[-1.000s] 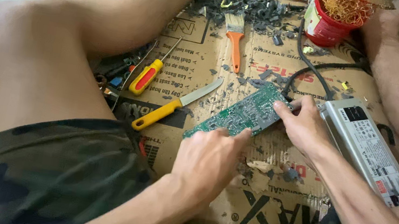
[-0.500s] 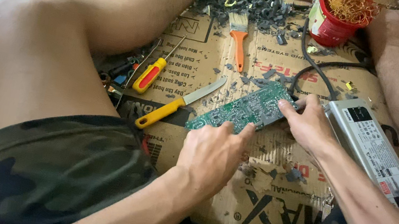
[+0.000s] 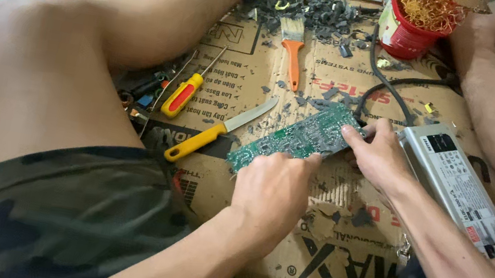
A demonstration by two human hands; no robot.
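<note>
Holding the green circuit board (image 3: 298, 138) between both hands, we sit on flattened cardboard (image 3: 334, 263) with the board as our landmark. Our left hand (image 3: 273, 187) grips the board's near end, fingers curled over the edge and the thumb pressing beside it, so this hand is closed on the board. Our right hand (image 3: 380, 156) pinches the far end, fingertips (image 3: 349, 132) on the solder side; that grip is also narrow and closed on the board. The board lies tilted, its near corner toward the cardboard, just left of the silver power supply case (image 3: 456, 186), which sits touching our right wrist.

Left of the board lie a yellow-handled knife (image 3: 218, 130) and a red and yellow screwdriver (image 3: 184, 94), both untouched. Beyond the board lies an orange-handled brush (image 3: 292, 48) at the edge of a heap of dark broken bits (image 3: 312, 4), and further right a red pot of copper wire (image 3: 418, 16). A black cable (image 3: 383, 81) runs from beside the pot toward the board's far end.

We judge the step in hand to be working the bare board, freed from its case, over or apart. The next move calls for a firm two-handed hold and care with the sharp solder points under our fingers; whether the cable is attached to the board we cannot tell.
</note>
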